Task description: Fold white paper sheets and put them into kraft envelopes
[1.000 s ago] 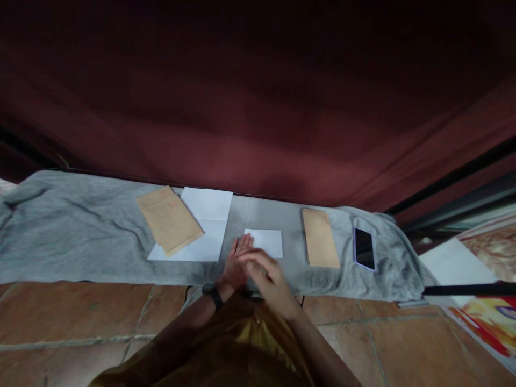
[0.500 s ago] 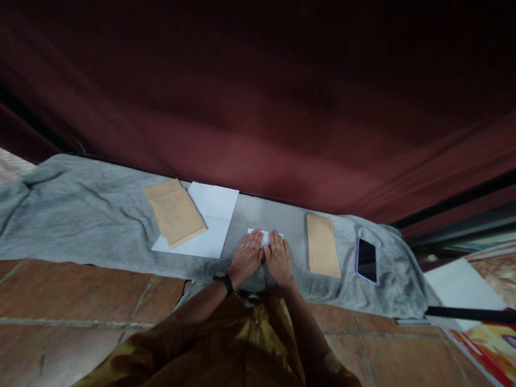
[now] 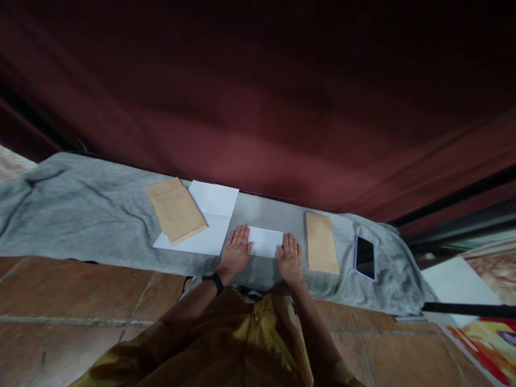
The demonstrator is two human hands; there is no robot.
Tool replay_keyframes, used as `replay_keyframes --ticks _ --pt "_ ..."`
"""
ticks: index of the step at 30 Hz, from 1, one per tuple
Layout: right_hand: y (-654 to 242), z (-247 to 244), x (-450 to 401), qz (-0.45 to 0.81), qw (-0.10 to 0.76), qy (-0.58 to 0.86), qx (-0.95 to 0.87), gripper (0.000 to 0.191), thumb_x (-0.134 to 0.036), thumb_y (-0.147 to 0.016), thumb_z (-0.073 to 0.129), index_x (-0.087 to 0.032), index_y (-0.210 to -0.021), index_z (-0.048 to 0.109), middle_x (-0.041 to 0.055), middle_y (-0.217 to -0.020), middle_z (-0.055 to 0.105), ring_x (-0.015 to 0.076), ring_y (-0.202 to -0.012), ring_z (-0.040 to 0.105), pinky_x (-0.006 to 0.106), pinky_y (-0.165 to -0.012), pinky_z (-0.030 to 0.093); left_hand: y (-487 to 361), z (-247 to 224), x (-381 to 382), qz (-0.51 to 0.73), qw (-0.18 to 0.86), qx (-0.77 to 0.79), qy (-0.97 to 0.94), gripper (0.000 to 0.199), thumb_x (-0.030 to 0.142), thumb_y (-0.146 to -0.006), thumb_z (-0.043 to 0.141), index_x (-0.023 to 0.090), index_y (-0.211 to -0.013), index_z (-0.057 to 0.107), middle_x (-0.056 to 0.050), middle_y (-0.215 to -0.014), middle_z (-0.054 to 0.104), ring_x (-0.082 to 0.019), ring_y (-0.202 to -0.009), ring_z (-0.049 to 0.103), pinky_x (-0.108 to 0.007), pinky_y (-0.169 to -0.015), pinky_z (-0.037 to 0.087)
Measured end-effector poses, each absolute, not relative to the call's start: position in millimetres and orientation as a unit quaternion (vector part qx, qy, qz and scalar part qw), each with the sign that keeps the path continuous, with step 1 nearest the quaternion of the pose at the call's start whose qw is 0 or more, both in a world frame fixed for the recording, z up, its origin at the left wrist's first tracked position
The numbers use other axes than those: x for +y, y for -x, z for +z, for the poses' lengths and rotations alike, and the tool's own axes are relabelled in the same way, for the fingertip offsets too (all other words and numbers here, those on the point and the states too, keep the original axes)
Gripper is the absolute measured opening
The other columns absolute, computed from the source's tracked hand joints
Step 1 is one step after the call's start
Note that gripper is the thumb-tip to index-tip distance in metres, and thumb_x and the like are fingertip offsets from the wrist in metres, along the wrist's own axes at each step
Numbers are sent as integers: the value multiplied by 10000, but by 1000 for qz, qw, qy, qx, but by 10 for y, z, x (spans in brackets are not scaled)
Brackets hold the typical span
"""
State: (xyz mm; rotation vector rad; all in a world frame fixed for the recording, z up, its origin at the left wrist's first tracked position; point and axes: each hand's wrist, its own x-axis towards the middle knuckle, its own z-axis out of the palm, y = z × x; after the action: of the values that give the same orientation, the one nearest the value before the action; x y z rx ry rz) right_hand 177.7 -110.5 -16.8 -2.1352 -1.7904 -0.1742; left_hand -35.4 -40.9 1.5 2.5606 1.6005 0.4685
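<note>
A folded sheet of white paper (image 3: 265, 242) lies flat on the grey cloth (image 3: 268, 209) in front of me. My left hand (image 3: 237, 249) rests flat at its left end, fingers stretched out. At the right end, my right hand (image 3: 291, 259) lies palm down with its fingers straight. Left of my hands is a larger white sheet (image 3: 215, 212), creased across, partly covered by brown envelopes (image 3: 177, 210). More brown envelopes (image 3: 323, 243) lie just right of my right hand.
Farther right on the cloth lies a phone (image 3: 365, 257) with a dark screen. A dark red curtain (image 3: 258, 134) rises along the back edge. Tiled floor (image 3: 72, 290) shows in front, and a white sheet (image 3: 459, 285) lies at the far right beyond a black bar (image 3: 467, 310).
My hands have slid apart from the middle of the folded paper to its two ends, uncovering it. The envelopes, large sheet and phone have stayed in place.
</note>
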Motion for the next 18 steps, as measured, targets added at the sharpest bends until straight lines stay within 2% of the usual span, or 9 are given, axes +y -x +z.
replay_keyframes --ticks 3,5,8,11,18 --pt "-1694 -153 -1175 -58 197 760 -616 558 -293 -1073 247 -63 -1565 378 200 -1595 424 293 -1482 388 519 -1197 327 310 29 -477 168 34 530 -830 595 287 -1032 296 41 -1571 344 -191 -1630 352 -288 -1541 289 -504 -1260 252" --pt "-1589 -116 -1186 -34 204 740 -640 562 -292 -1074 238 -84 -1587 333 178 -1616 398 267 -1503 358 506 -1204 328 232 36 -556 174 41 477 -861 581 267 -1031 310 69 -1576 350 -159 -1645 339 -266 -1553 259 -477 -1268 250" --pt "-1415 -53 -1162 14 180 690 -701 552 -291 -1077 240 -124 -1597 324 141 -1630 386 218 -1518 334 461 -1217 318 100 23 -669 155 60 389 -906 583 200 -1003 351 110 -1580 361 -122 -1631 385 -229 -1549 274 -436 -1273 250" --pt "-1328 -29 -1141 21 154 678 -719 539 -302 -1080 279 -133 -1587 351 147 -1616 410 217 -1515 345 454 -1228 291 49 -6 -710 133 64 379 -914 592 166 -976 375 92 -1563 389 -141 -1607 422 -231 -1532 318 -434 -1273 245" --pt "-1492 -84 -1191 -38 161 702 -693 549 -343 -1082 311 -94 -1565 381 174 -1596 433 253 -1480 399 474 -1216 295 243 -11 -655 140 59 402 -903 560 361 -1036 388 72 -1511 452 -165 -1602 423 -258 -1518 348 -454 -1256 281"
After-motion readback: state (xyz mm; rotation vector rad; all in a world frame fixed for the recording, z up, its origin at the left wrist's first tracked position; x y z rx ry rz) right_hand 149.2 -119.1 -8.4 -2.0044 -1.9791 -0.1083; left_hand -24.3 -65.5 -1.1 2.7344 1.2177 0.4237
